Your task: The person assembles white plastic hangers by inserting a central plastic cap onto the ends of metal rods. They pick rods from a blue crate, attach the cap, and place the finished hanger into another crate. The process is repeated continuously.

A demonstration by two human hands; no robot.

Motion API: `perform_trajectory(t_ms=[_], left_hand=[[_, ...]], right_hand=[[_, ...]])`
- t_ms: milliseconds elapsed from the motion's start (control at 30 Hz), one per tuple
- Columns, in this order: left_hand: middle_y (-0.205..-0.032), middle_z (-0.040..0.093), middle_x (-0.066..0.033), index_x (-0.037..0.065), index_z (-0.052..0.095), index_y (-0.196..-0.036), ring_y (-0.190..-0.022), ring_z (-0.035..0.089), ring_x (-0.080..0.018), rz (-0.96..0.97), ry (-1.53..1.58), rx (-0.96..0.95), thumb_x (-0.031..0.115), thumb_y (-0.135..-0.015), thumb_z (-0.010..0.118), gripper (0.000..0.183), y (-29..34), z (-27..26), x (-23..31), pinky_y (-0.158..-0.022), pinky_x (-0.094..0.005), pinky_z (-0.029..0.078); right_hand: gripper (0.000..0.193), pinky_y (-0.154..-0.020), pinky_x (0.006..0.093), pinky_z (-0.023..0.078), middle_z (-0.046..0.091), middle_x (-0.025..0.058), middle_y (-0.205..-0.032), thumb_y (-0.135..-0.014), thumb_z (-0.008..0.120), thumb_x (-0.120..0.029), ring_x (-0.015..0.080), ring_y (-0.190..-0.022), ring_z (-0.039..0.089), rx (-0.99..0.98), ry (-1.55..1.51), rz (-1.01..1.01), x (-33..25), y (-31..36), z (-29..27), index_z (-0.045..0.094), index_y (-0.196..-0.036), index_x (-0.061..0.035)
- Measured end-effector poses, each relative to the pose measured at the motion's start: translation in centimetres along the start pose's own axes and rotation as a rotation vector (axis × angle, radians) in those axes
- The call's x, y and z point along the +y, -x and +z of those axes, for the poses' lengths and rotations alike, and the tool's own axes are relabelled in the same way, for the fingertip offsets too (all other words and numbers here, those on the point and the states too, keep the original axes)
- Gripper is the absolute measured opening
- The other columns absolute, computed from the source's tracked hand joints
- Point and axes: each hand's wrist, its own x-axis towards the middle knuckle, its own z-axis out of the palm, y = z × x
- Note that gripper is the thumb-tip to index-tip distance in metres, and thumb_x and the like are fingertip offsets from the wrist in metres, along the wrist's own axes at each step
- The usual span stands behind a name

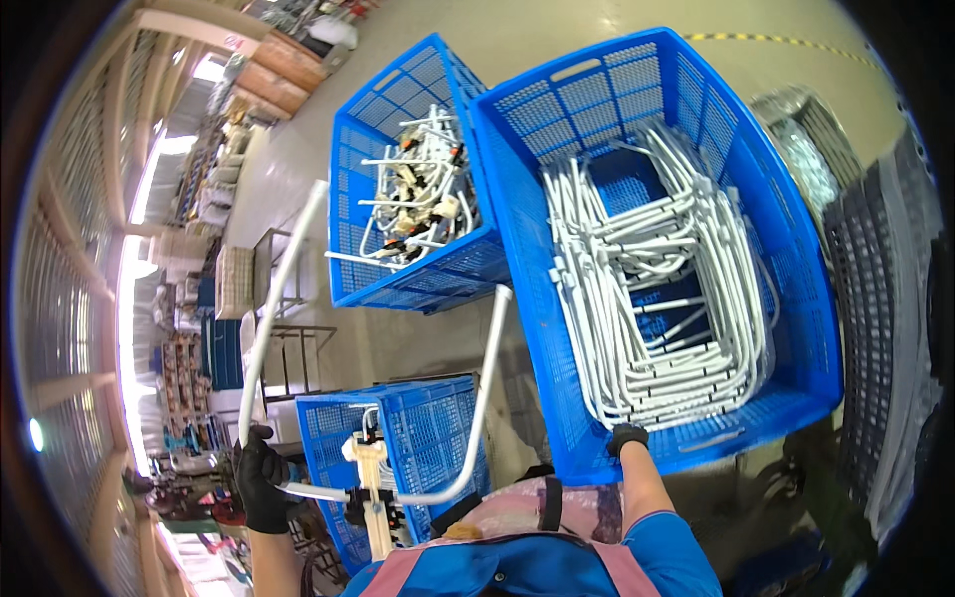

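Note:
My left hand (263,480), in a black glove, is closed round a bend of a white U-shaped tube frame (438,495). The frame's two long arms stand up and away from me. A cream-coloured block with black parts (370,460) lies against its lower bar; I cannot tell whether it is fixed to the frame. My right hand (628,438), gloved in black too, is curled at the near end of the stacked white tube frames (686,398) inside a large blue crate (542,368). Its fingertips are too small and hidden to show what they hold.
Beyond the held frame stands another blue crate (348,234) with jumbled white tubes and cream and black parts (418,189). A smaller blue crate (438,418) is close in front of me. Dark crates (865,328) line the right side. Metal stands (298,343) are at left.

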Motion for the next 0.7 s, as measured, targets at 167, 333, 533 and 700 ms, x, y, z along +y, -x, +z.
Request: perform_trajectory(t_ms=[167,333,533,700], left_hand=[[-0.048,0.037,0.0046,0.003,0.058,-0.094,-0.037,0.034,-0.0053,0.000,-0.142,0.099,0.020,-0.096,0.052,0.018,4.4,-1.4,-2.1,-0.038,-0.0221,0.030],[-0.052,0.048,0.0014,0.001,0.062,-0.088,-0.040,0.046,-0.0088,-0.010,-0.177,0.225,0.017,-0.087,0.063,0.016,7.4,-4.0,-3.8,-0.041,-0.0231,0.037],[-0.054,0.051,0.0010,0.002,0.065,-0.076,-0.043,0.047,-0.0074,-0.139,-0.579,0.070,0.017,-0.082,0.069,0.017,7.3,-6.2,-3.8,-0.040,-0.0250,0.035],[-0.057,0.051,0.0010,0.001,0.063,-0.073,-0.054,0.044,-0.0066,0.089,-0.478,0.085,0.013,-0.080,0.069,0.016,5.7,-10.4,-8.8,-0.046,-0.0281,0.032]], right_hand=[[0.079,-0.111,0.0534,0.023,0.033,0.0054,-0.150,-0.072,0.061,-0.062,0.0277,-0.138,0.030,0.086,0.197,-0.023,0.6,-1.5,0.9,0.038,-0.141,-0.0315],[0.062,-0.094,0.0439,0.045,0.062,0.0136,-0.120,-0.084,0.045,-0.064,0.0305,-0.113,0.058,0.111,0.055,-0.216,0.5,0.0,-0.3,0.066,-0.115,-0.0145],[0.050,-0.073,0.0476,0.051,0.069,0.0142,-0.087,-0.087,0.047,-0.058,0.0336,-0.085,0.067,0.655,-0.008,-0.308,-4.2,13.1,-1.9,0.069,-0.089,-0.0129],[0.041,-0.062,0.0445,0.050,0.068,0.0101,-0.078,-0.079,0.060,-0.054,0.0296,-0.074,0.066,1.096,-0.026,-0.388,-5.0,27.3,-4.5,0.068,-0.082,-0.0145]])
